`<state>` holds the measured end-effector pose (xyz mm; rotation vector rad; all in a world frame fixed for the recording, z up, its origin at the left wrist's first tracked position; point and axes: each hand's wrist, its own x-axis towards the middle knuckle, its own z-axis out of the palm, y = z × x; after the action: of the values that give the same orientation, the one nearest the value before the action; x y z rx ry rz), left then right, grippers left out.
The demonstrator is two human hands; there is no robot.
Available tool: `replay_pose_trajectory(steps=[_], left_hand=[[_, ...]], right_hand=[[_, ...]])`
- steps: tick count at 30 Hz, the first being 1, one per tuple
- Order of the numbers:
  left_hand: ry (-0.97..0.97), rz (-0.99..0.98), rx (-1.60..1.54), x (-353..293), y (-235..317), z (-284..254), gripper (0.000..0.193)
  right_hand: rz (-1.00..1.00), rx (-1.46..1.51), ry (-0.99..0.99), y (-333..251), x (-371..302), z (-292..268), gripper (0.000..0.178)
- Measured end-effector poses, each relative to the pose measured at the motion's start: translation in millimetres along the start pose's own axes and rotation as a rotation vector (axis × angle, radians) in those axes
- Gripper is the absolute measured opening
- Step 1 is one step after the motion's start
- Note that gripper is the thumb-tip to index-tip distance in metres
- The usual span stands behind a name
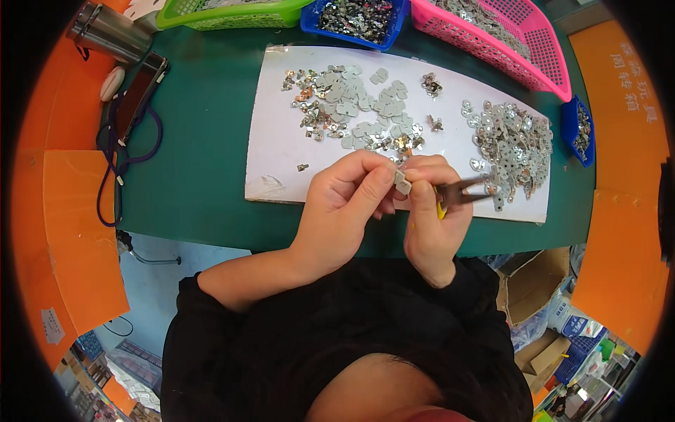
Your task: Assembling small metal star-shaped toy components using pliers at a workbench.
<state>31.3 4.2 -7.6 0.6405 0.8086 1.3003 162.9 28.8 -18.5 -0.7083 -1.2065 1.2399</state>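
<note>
My left hand (334, 218) is closed, pinching a small grey plate-like piece (403, 184) between thumb and forefinger near the front edge of the white board (278, 158). At the same piece meet the fingertips of my right hand (437, 235), which also grips pliers (464, 192) with yellow handles; their dark jaws point right. Beyond the hands lie flat grey pieces (351, 95) and small shiny metal parts (316, 118), some copper-coloured. A heap of silvery metal plates (517, 144) covers the board's right side. My fingers hide part of the held piece.
Along the back of the green table (193, 176) stand a green basket (232, 17), a blue tray (385, 41) and a pink basket (541, 53). Another blue tray (589, 155) is at right. A steel flask (116, 32) and a phone-like object (137, 102) with a purple cord are at left.
</note>
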Motion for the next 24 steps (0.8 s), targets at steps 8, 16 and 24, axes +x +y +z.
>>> replay_pose_trajectory(steps=[8,16,24], left_hand=[[-0.043,0.259,0.078,0.7,-3.1,-9.8,0.01],[0.054,0.668,0.732,4.0,9.8,-19.5,0.014],[-0.059,0.871,0.902,5.9,22.4,-30.6,0.023]], right_hand=[[0.259,0.237,-0.02,-6.4,4.1,2.7,0.009],[-0.172,-0.274,-0.146,-8.5,12.8,-10.8,0.017],[-0.617,-1.092,-0.333,-33.7,32.7,-34.9,0.031]])
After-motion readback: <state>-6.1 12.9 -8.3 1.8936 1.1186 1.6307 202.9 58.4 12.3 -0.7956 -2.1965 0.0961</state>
